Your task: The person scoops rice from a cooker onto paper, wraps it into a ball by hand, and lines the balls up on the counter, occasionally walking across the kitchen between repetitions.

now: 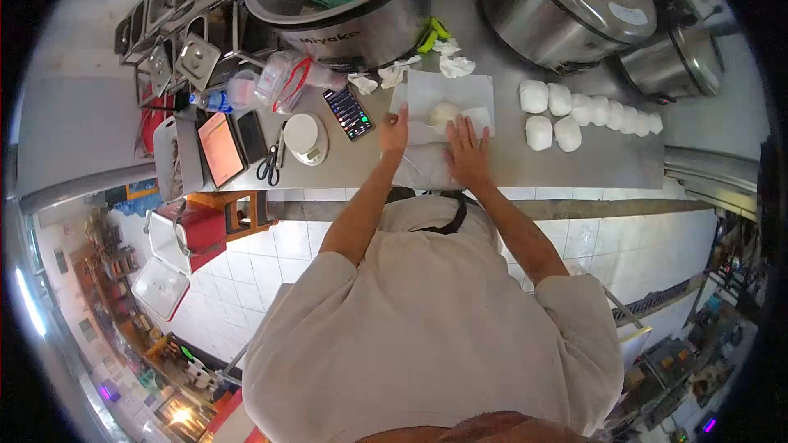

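**Both hands on the white sheet, near edge of counter**

Obs. 1: Your left hand (395, 130) sits at the left edge of the white rectangular paper sheet (451, 89), which lies flat on the grey stainless-steel counter (607, 160), near the middle of its near edge. The fingers are curled against the sheet's edge and touch it. Whether they actually pinch the paper cannot be told from this view.

Obs. 2: Your right hand (467, 153) lies palm down on the near part of the same sheet, fingers stretched out and spread, grasping nothing. The fingertips reach up just beside the pale rounded lump of food (442, 112).

Obs. 3: The lump rests on the sheet, roughly at its centre, between your two hands.

Obs. 4: To the right along the counter, well apart from the sheet, stands a cluster of white wrapped parcels (584, 113), packed touching one another.

Obs. 5: Left of the sheet, just beside your left hand, lies a dark-screened smartphone (348, 112). Further left come a round white kitchen scale (306, 138) and black-handled scissors (269, 166), near the counter's near edge.

Obs. 6: At the far edge, behind the sheet, stands a large steel cooker pot (345, 8), with crumpled white tissues (392, 74) at its foot.
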`<state>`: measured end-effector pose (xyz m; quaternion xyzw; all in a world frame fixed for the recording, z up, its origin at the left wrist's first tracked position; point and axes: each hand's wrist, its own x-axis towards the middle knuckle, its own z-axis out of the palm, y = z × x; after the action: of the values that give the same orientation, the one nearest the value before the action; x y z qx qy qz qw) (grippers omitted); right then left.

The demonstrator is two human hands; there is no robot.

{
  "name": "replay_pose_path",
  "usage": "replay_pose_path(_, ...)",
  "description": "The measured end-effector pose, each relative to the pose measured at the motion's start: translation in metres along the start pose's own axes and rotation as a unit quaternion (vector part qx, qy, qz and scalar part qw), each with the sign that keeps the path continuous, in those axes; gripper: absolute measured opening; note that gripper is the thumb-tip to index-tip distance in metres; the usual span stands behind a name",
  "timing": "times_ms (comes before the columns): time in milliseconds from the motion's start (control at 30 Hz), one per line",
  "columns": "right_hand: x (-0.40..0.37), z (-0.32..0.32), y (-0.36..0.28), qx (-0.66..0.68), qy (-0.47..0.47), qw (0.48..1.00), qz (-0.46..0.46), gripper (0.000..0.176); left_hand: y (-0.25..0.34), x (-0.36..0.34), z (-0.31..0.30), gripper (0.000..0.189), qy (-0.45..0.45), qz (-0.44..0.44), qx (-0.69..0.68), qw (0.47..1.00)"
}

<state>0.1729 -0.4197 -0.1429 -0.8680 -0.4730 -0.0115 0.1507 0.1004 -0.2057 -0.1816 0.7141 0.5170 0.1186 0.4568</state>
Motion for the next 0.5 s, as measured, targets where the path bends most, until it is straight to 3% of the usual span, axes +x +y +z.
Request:
replay_pose_path(67, -0.002, 0.006, -0.003, -0.003, -0.013, 1.0, 0.019, 0.079, 0.01, 0.011, 0.01, 0.063, 0.065, 0.087, 0.034, 0.994)
replay_pose_path(100, -0.001, 0.003, -0.006, -0.002, -0.007, 1.0, 0.025, 0.079, 0.016, 0.018, 0.005, 0.065, -0.031, 0.082, 0.082, 0.993)
replay_pose_path(200, -0.006, -0.006, -0.014, 0.001, -0.012, 1.0, 0.007, 0.08, -0.003, 0.06, 0.003, 0.061, -0.219, 0.187, 0.154, 0.945)
replay_pose_path(300, -0.014, -0.003, -0.019, -0.002, -0.027, 0.999, -0.036, 0.079, 0.021, 0.071, -0.014, 0.049, -0.348, 0.23, 0.222, 0.881)
replay_pose_path(367, -0.011, 0.0, -0.018, -0.002, 0.006, 0.999, -0.031, 0.079, 0.048, 0.061, 0.006, 0.04, -0.215, 0.27, 0.107, 0.932)
replay_pose_path(433, -0.008, -0.002, -0.021, -0.001, 0.003, 1.0, -0.026, 0.078, 0.05, 0.073, 0.022, 0.033, -0.156, 0.325, 0.058, 0.931)
replay_pose_path(500, -0.002, -0.005, -0.021, -0.008, -0.002, 1.0, -0.025, 0.077, 0.048, 0.112, 0.038, 0.031, -0.173, 0.402, 0.081, 0.895)
